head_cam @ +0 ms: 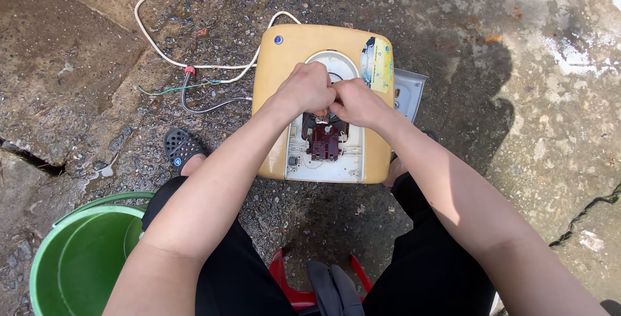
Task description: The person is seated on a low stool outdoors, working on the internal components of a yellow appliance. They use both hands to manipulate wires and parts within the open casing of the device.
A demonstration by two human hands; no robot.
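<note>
Plastic bucket (81, 261), green and round, sat lower left. At centre my left hand (305, 88) and right hand (357, 102) met, fingers curled and pinching a dark red part (325, 140) just beneath them, inside the smooth yellow casing (278, 64) on rough, wet concrete (517, 128).

Glossy yellow plastic casing (278, 96), smooth green plastic bucket (77, 258), rough wet concrete ground (517, 128).

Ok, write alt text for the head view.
Both hands, left hand and right hand, meet over a dark red component inside an opened yellow appliance casing on wet concrete. A green bucket sits at lower left.
</note>
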